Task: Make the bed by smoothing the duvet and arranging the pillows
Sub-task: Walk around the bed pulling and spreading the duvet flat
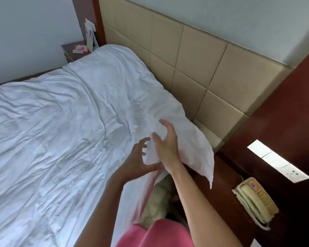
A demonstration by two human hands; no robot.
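Both hands, the left hand (pixel 138 162) and right hand (pixel 165 142), are spreading open-fingered against the pillow (pixel 191 145), steadying it near the headboard (pixel 200 61), neither grip closing.

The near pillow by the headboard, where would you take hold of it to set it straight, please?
Probably by its two short ends. The near pillow lies lengthwise along the headboard, with its pointed corner overhanging the bed edge toward the telephone. Come from the bedside, where the left hand and right hand are already at its near end, fingers spread.
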